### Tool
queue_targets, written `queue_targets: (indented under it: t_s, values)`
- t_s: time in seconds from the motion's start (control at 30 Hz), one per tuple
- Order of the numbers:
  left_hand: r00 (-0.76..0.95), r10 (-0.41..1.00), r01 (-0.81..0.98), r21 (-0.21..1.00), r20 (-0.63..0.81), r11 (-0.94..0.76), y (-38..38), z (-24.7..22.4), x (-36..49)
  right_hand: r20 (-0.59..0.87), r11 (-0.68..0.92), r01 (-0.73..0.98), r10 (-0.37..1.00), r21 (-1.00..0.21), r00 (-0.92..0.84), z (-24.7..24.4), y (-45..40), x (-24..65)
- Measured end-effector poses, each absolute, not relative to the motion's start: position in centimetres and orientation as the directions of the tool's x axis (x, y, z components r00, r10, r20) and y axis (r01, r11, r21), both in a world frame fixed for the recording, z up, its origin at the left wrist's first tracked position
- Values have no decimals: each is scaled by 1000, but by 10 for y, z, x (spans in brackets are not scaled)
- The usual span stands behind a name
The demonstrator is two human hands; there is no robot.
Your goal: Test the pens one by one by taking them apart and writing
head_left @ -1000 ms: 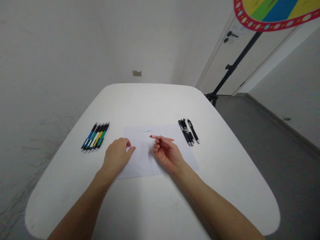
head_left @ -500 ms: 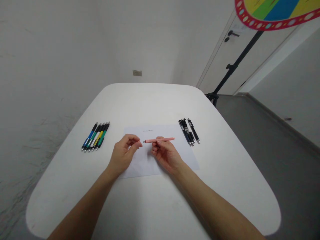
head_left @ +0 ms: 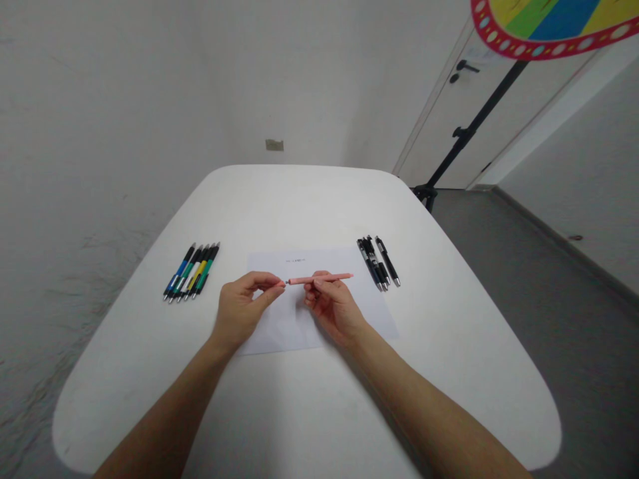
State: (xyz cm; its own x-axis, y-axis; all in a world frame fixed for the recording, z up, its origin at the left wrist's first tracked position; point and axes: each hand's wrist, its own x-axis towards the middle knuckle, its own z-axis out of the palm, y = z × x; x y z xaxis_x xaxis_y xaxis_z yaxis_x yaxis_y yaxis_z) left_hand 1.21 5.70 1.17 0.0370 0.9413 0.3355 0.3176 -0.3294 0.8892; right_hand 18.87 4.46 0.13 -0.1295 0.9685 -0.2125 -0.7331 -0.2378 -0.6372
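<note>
A slim pink pen (head_left: 327, 279) lies nearly level in my right hand (head_left: 337, 307), pinched between thumb and fingers, its dark end pointing left. At that end is my left hand (head_left: 247, 306), its thumb and fingertips closed on something small and pinkish that I cannot make out. Both hands are above a white sheet of paper (head_left: 279, 332), which bears a short line of dark writing near its far edge.
Several colored pens (head_left: 192, 273) lie side by side on the left of the white table (head_left: 299, 206). Several black pens (head_left: 378, 265) lie to the right, partly beside the paper. Beyond the table stands a colorful wheel (head_left: 549, 33) on a black stand.
My left fingertips have come together and now meet the pen's left end. The pen and my right hand have barely shifted.
</note>
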Motion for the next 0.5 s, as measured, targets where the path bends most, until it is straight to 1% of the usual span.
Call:
queue_targets:
  t_s: [0.2, 0.5]
  values:
    - [38, 927, 384, 851, 373, -358, 57, 11, 10, -208, -224, -720, 972, -657, -112, 2, 45, 188]
    - [83, 914, 362, 843, 397, -399, 58, 9, 9, -203, -208, -701, 975, -682, -91, 1, 46, 188]
